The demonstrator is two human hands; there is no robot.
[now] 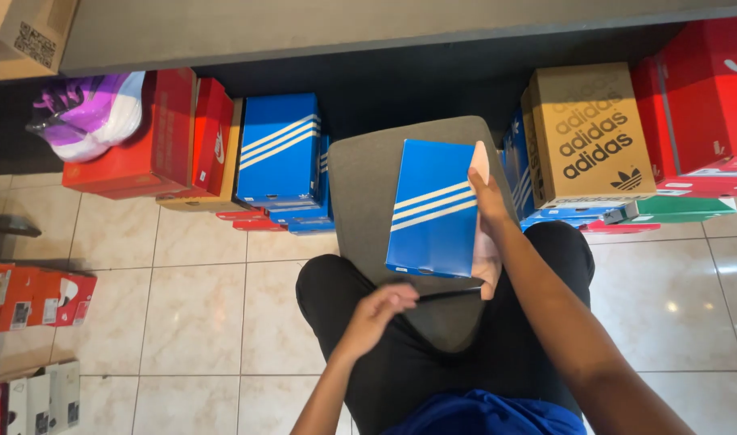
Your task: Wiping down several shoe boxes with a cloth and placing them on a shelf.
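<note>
The right hand (487, 197) grips the far right edge of a blue striped shoebox (433, 208), steadying it on a grey stool (368, 173). The left hand (378, 308) curls loosely at the stool's near edge, holding nothing, apparently bracing it.

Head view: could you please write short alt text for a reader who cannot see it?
A seated person's right hand holds a blue shoebox with white stripes on a grey stool, while the left hand rests near the lap. More shoeboxes line the tiled floor.
</note>
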